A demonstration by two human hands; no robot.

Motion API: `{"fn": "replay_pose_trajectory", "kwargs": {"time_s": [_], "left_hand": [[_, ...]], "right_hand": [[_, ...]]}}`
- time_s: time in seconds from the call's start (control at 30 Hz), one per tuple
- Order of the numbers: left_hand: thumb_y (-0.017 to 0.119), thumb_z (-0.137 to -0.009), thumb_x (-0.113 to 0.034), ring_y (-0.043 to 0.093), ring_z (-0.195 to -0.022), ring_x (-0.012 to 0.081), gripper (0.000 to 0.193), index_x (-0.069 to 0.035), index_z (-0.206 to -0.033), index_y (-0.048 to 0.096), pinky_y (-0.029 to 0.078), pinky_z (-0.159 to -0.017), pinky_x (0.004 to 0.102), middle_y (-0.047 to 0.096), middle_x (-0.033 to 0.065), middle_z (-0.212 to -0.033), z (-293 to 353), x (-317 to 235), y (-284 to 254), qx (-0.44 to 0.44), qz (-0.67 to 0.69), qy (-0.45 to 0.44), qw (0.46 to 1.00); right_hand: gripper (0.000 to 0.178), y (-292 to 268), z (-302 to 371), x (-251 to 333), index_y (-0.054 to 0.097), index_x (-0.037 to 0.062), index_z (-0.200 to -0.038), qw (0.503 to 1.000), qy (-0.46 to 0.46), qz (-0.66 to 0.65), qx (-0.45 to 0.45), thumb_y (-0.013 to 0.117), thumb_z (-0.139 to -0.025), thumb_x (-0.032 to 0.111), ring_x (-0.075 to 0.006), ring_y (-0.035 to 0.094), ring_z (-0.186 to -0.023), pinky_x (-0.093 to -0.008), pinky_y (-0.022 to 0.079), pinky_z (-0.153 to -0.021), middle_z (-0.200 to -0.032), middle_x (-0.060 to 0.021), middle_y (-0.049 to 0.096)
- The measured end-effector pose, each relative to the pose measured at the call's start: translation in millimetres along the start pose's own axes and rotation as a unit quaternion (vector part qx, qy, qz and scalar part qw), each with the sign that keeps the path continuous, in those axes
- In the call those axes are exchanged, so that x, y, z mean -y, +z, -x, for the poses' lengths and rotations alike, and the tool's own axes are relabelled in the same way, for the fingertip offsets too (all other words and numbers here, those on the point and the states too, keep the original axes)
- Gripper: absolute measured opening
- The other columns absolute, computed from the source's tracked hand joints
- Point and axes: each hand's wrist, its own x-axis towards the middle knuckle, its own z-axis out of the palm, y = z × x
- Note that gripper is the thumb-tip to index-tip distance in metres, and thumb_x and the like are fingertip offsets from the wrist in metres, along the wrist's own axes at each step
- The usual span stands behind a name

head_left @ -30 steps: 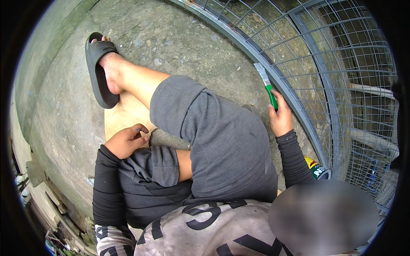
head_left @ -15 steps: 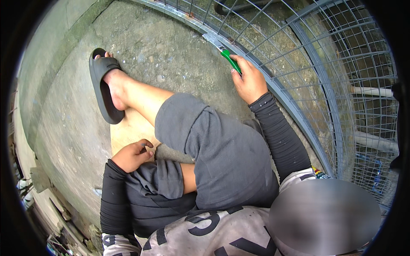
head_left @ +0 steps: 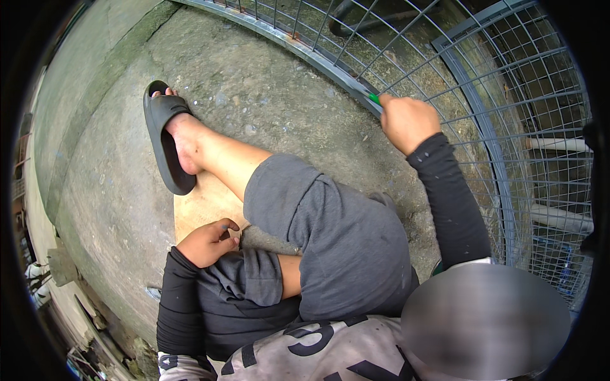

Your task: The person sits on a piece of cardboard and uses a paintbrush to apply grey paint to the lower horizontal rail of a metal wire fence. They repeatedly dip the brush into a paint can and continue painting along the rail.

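My right hand [head_left: 410,124] is closed around the green handle of a paintbrush [head_left: 374,98]. Most of the handle is hidden in the fist, and the brush head lies against the grey bottom rail [head_left: 311,58] of a wire mesh panel [head_left: 387,47]. Over by my lap, my left hand [head_left: 207,245] rests on the rolled hem of the grey shorts [head_left: 330,222]. Its fingers are loosely bent and apart from the thumb, with nothing in them.
Rough concrete ground [head_left: 248,82] spreads ahead and to the left. A black slide sandal [head_left: 164,140] is on my outstretched foot, with a light tan board [head_left: 206,203] below the leg. Pale pipes [head_left: 556,145] show behind the mesh at right.
My right hand has moved right with the paintbrush, along the bottom rail. The brush is now more hidden by the hand. My left hand stays in my lap.
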Motion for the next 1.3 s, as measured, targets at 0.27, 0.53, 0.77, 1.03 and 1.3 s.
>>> {"fn": "replay_pose_trajectory", "kwargs": {"time_s": [0.27,0.53,0.77,1.03,1.3], "left_hand": [[0.059,-0.091,-0.014,0.059,-0.078,0.0183,0.027,-0.002,-0.114,0.056,0.047,-0.077,0.0296,0.062,0.0096,-0.082,2,1,0,-0.004,-0.019,0.024,1.000],[0.060,-0.090,-0.015,0.064,-0.080,0.0214,0.027,-0.003,-0.113,0.057,0.048,-0.076,0.0314,0.065,0.0119,-0.085,2,2,-4,-0.009,-0.066,0.051,0.996],[0.062,-0.089,-0.019,0.065,-0.084,0.0275,0.029,-0.004,-0.113,0.056,0.049,-0.077,0.0352,0.065,0.0148,-0.091,5,3,-5,-0.024,-0.075,0.103,0.992],[0.062,-0.089,-0.023,0.064,-0.081,0.0318,0.030,-0.003,-0.111,0.056,0.050,-0.074,0.0387,0.064,0.0173,-0.089,4,10,-7,-0.031,-0.070,0.145,0.986],[0.060,-0.090,-0.029,0.064,-0.078,0.0360,0.034,-0.003,-0.111,0.056,0.050,-0.071,0.0425,0.064,0.0184,-0.079,8,12,-4,-0.043,-0.072,0.164,0.983]], "right_hand": [[0.019,-56,-11,3,0.072,0.0030,-0.081,0.978,-0.073,0.148,0.128,0.055,-0.078,0.011,-0.0338,0.070,-0.080,-0.0428,0.055,-0.070,-0.083,-0.0189,0.070],[0.019,-57,-125,52,0.071,-0.0021,-0.090,0.977,-0.093,0.142,0.132,0.059,-0.080,0.009,-0.0347,0.069,-0.090,-0.0420,0.056,-0.076,-0.096,-0.0223,0.069],[0.023,-46,-203,97,0.068,0.0017,-0.102,0.982,-0.149,0.111,0.034,0.059,-0.085,0.015,-0.0350,0.069,-0.089,-0.0458,0.056,-0.076,-0.099,-0.0217,0.069],[0.026,-17,-191,88,0.066,0.0067,-0.107,0.982,-0.157,0.093,-0.040,0.049,-0.088,0.012,-0.0360,0.066,-0.090,-0.0469,0.053,-0.079,-0.095,-0.0210,0.068],[0.021,-37,-69,46,0.069,0.0069,-0.092,0.968,-0.128,0.169,0.135,0.052,-0.081,0.010,-0.0368,0.067,-0.083,-0.0464,0.053,-0.073,-0.083,-0.0208,0.068]]}}
